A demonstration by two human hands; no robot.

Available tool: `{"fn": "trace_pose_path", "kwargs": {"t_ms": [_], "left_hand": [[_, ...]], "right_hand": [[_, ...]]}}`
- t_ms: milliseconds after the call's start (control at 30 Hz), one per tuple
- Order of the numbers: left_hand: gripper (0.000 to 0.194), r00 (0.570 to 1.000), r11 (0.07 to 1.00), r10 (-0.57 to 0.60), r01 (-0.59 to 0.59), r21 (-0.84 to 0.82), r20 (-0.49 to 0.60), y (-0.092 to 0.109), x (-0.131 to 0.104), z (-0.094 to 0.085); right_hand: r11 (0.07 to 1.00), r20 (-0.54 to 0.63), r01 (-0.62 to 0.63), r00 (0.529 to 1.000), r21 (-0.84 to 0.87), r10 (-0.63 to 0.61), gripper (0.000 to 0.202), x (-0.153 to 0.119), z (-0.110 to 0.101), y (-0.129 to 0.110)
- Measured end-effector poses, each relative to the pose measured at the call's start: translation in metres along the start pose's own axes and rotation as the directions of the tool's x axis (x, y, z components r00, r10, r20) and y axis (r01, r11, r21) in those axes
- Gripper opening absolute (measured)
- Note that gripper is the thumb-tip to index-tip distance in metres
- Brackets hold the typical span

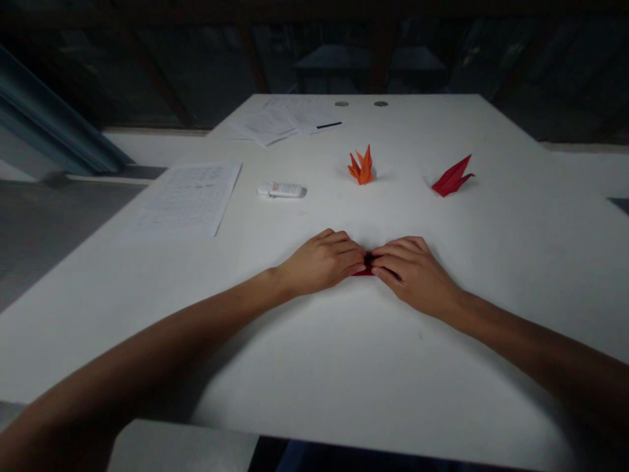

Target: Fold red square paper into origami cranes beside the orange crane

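Between my hands, low on the white table (pixel 344 367), lies a small piece of red folded paper (pixel 364 271); most of it is hidden under my fingers. My left hand (pixel 327 259) closes on its left side, fingertips pressed together on the paper. From the other side my right hand (pixel 415 269) holds it too, with thumb and fingers at the right edge. Beyond the hands stand an orange paper crane (pixel 362 167) and, farther right, a red paper crane (pixel 452 177).
Left of the orange crane lies a white bottle-like item (pixel 282 190) with small print. Printed sheets (pixel 189 196) lie at the left, with more papers (pixel 280 121) and a black pen-like stick (pixel 329 125) behind. Two small round discs (pixel 381 103) sit near the far edge.
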State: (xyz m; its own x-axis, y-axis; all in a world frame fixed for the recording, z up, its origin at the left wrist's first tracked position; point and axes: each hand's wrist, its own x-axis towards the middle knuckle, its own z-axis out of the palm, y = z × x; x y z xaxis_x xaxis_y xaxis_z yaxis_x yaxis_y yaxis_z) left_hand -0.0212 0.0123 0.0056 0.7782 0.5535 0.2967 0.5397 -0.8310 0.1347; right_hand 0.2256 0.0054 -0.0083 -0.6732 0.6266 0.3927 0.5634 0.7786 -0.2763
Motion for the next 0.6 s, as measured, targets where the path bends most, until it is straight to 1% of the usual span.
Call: {"fn": "trace_pose_path", "kwargs": {"t_ms": [133, 267, 367, 433, 600], "left_hand": [[0.030, 1.000, 0.998, -0.030, 0.030, -0.054, 0.000, 0.0014, -0.0005, -0.0004], [0.031, 1.000, 0.995, 0.000, -0.001, -0.101, -0.013, 0.0018, -0.0008, 0.0005], [0.026, 0.999, 0.991, 0.001, -0.007, -0.135, -0.041, 0.0007, -0.0010, 0.0027], [0.022, 0.999, 0.986, -0.011, 0.002, -0.168, -0.053, 0.0002, -0.0009, 0.0039], [0.019, 0.998, 0.973, -0.048, 0.036, -0.226, -0.049, 0.0007, 0.0000, 0.0029]], "right_hand": [[0.998, -0.015, -0.039, 0.999, 0.045, 0.040, 0.013, 0.0007, 0.0012, 0.0015], [0.993, -0.040, -0.081, 0.996, 0.086, 0.085, 0.010, 0.0013, 0.0012, 0.0016], [0.987, -0.040, -0.104, 0.993, 0.124, 0.110, 0.008, 0.0016, 0.0002, 0.0007], [0.982, -0.039, -0.113, 0.992, 0.149, 0.120, 0.008, 0.0020, -0.0004, 0.0002], [0.976, -0.063, -0.101, 0.991, 0.195, 0.115, 0.007, 0.0029, -0.0002, 0.0003]]}}
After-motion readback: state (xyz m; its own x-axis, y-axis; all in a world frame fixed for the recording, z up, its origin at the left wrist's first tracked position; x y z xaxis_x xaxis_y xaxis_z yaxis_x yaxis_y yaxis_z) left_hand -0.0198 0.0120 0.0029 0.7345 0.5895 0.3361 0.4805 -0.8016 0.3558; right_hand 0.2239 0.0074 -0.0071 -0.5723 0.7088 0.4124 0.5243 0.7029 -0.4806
